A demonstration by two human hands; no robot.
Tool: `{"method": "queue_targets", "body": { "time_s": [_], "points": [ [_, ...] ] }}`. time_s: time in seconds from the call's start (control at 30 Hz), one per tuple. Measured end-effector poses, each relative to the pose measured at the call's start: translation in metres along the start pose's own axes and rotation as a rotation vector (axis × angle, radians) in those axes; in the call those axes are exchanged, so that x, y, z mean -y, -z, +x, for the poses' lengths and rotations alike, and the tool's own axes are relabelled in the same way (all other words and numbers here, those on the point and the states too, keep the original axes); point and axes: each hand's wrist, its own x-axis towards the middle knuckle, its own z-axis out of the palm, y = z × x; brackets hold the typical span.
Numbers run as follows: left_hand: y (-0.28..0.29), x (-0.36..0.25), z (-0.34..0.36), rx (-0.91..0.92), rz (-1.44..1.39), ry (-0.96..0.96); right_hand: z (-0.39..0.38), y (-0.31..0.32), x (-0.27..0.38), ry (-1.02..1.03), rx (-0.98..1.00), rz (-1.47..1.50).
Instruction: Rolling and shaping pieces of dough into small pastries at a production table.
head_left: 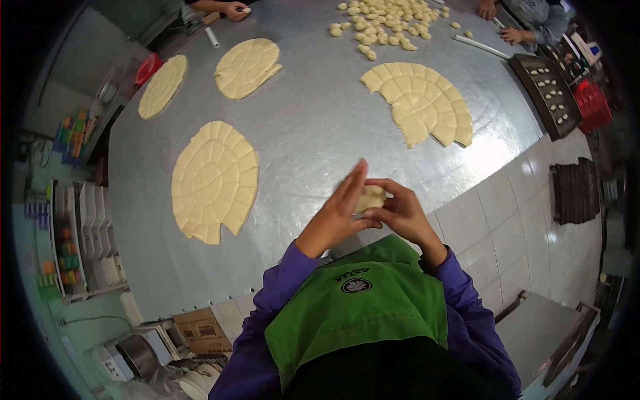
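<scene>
I hold a small pale lump of dough (371, 198) over the near edge of the metal table. My right hand (408, 212) curls around it, thumb below and fingers above. Against its left side, my left hand (339, 208) stands with its fingers straight and its thumb stretched toward the right hand. Part of the lump is hidden between the hands. A flat round of dough scored into pieces (215, 180), notched at its near edge, lies to the left. Beyond my hands to the right is a scored dough sheet (430, 103) with a large section gone.
Two more scored dough rounds (247, 69) (163, 87) lie farther back on the metal table (307, 100). Many dough lumps (383, 23) are heaped at the far side. Co-workers' hands (235, 11) (512, 35) show there. A dark tray (548, 93) sits at the right edge.
</scene>
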Motion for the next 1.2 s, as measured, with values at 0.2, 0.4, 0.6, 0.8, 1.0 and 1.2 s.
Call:
{"method": "queue_targets", "body": {
  "time_s": [0.2,0.4,0.6,0.8,1.0,1.2],
  "points": [
    [0.006,0.011,-0.033,0.056,-0.071,0.288,0.009,-0.018,-0.014,0.153,0.143,-0.408],
    [0.023,0.009,-0.046,0.197,-0.103,0.515,0.01,-0.035,-0.012,0.482,0.305,-0.84],
    [0.023,0.013,-0.063,0.146,-0.488,0.439,0.006,-0.043,0.003,0.622,0.341,-0.99],
    [0.019,0.011,-0.064,-0.037,-0.579,0.434,0.014,-0.038,0.013,0.703,0.409,-1.053],
    [0.044,-0.02,-0.071,0.228,-1.166,0.235,0.007,-0.034,0.027,0.37,0.395,0.466],
    [0.039,0.033,-0.132,0.015,0.074,0.45,-0.002,0.06,-0.038,0.359,0.071,-0.657]
  ]
}}
